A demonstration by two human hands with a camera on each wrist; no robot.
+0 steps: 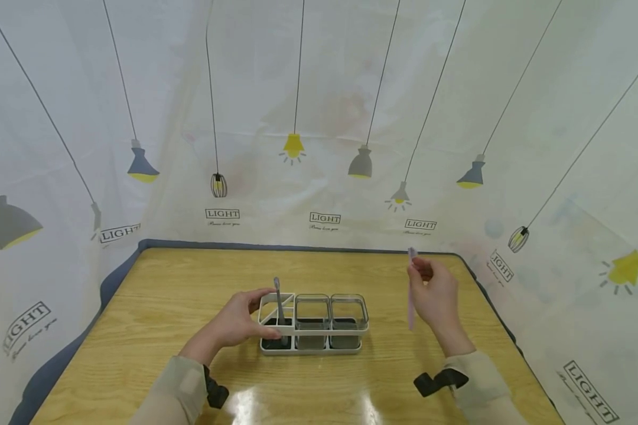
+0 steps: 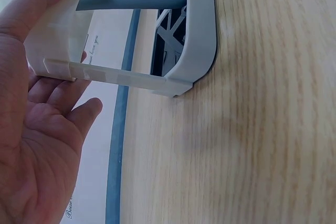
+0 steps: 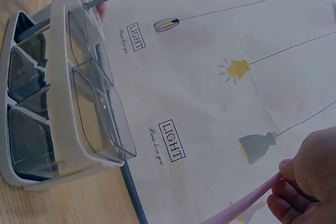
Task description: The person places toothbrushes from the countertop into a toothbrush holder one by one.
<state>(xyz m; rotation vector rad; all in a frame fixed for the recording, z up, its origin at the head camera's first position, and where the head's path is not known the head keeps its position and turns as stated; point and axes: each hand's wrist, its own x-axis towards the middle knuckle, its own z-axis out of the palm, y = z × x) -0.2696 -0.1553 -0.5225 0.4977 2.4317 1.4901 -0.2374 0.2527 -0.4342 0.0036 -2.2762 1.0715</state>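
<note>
A white toothbrush holder (image 1: pixel 319 332) stands on the table, with a dark base and a divided left section. My left hand (image 1: pixel 239 319) grips its left end, thumb in front and fingers behind. A grey toothbrush (image 1: pixel 279 302) leans upright in that section; its bristles show at the top in the right wrist view. Two clear cups (image 1: pixel 349 339) sit in the middle and right places of the holder. To the right of it, my right hand (image 1: pixel 437 290) pinches a pinkish-purple toothbrush (image 1: pixel 411 310) near its upper end, handle hanging down. Its handle (image 3: pixel 244 206) also shows in the right wrist view.
The wooden table (image 1: pixel 191 271) has a dark blue border along its back and sides. A pale sheet (image 1: pixel 266 88) printed with lamps surrounds it at the back, left and right. A black strap (image 1: pixel 441 381) hangs from the right wrist, another (image 1: pixel 215 389) from the left.
</note>
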